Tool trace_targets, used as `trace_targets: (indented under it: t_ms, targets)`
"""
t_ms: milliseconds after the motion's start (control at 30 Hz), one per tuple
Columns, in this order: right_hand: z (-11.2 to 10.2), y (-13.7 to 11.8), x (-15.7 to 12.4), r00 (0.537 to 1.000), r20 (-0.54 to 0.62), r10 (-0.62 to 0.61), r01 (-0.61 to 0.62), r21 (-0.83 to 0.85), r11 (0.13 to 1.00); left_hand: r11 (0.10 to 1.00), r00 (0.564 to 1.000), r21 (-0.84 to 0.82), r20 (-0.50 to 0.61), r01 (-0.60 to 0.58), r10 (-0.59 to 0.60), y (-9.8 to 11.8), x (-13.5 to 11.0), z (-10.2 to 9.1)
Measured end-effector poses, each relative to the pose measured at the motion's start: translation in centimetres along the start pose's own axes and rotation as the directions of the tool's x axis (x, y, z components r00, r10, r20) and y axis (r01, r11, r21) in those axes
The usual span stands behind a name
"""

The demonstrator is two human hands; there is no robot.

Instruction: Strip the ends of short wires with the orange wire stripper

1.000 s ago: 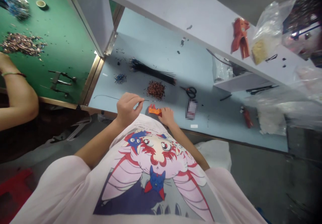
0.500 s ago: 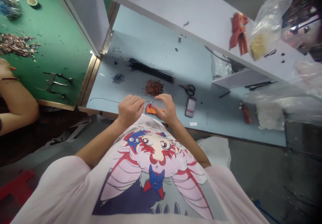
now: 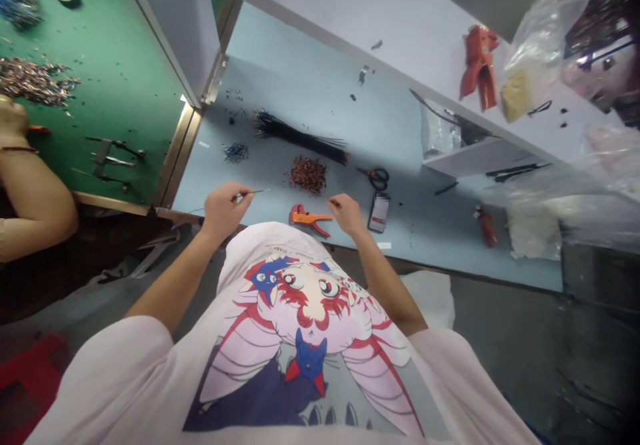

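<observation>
My left hand (image 3: 226,210) is closed in a pinch on a thin wire (image 3: 261,191); its short end sticks out to the right, and a length trails off to the left toward the table edge. To the right, my right hand (image 3: 346,213) is held with thumb and fingers pressed together; anything between them is too small to make out. An orange and red wire stripper (image 3: 306,217) lies on the blue table between the hands. Beyond it sits a heap of small copper-coloured pieces (image 3: 307,175). Farther back lies a bundle of black wires (image 3: 300,138).
Black scissors (image 3: 376,177) and a phone (image 3: 379,211) lie right of my hands. A small pile of blue bits (image 3: 235,152) is at the left. A shelf (image 3: 390,18) overhangs the back, carrying a red tool (image 3: 479,68). Another person's arm (image 3: 35,191) is at the green table.
My left hand has moved left with the wire. My right hand has come off the wire stripper, which stays on the table, and its fingers have closed together.
</observation>
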State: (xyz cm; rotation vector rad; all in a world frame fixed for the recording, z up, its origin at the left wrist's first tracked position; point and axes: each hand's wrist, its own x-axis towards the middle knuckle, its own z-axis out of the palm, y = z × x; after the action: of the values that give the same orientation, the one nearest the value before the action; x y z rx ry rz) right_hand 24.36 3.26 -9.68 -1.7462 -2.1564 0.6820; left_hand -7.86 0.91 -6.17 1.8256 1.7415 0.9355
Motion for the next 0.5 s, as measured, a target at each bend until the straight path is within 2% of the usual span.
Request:
trace_targets:
  t_ms: [100,200,267,333,500]
  targets:
    - [2.8,1.3,2.5,0.998,0.008,0.066,-0.066,-0.011,0.998,0.983,0.997,-0.177,0.065,0.053,-0.042,1.2,0.2,0.7]
    - [5.0,1.4,4.7,0.994,-0.013,0.108,-0.109,-0.022,0.994,0.967,0.998,-0.248,0.046,0.063,-0.054,3.2,0.1,1.4]
    - [5.7,1.5,4.8,0.992,0.012,0.126,-0.126,-0.043,0.991,0.961,0.997,-0.266,0.023,0.072,-0.069,4.0,-0.1,1.5]
    - [6.1,1.7,3.5,0.989,0.076,0.131,-0.125,-0.073,0.989,0.959,0.997,-0.272,0.002,0.080,-0.083,4.2,-0.2,1.4]
    - [7.1,2.0,-2.3,0.950,0.280,0.139,-0.100,-0.150,0.984,0.942,0.990,-0.316,-0.047,0.108,-0.130,3.6,-0.1,1.2]
